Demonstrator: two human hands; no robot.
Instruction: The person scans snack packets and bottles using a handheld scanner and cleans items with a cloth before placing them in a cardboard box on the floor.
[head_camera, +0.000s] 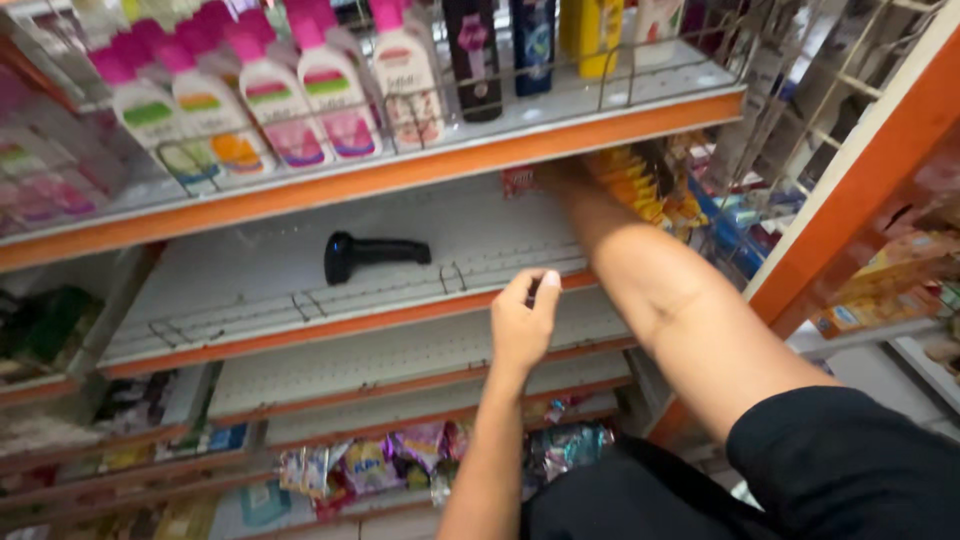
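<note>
My right hand (562, 180) reaches deep into the white middle shelf (250, 290), under the shelf above. It is in shadow and blurred, next to a small red packet (516, 181) and a stack of yellow packets (640, 185). I cannot tell whether it grips anything. My left hand (522, 320) hovers at that shelf's orange front edge, by the wire rail, with thumb and fingertips pinched together and nothing visible between them. A black handheld scanner (370, 253) lies on its side on the shelf, to the left of both hands.
White bottles with pink caps (300, 90) and dark and yellow bottles (520, 45) stand on the upper shelf behind a wire rail. Bare white shelves sit below, then shiny snack packets (400, 465). An orange upright (860, 170) and another rack stand at right.
</note>
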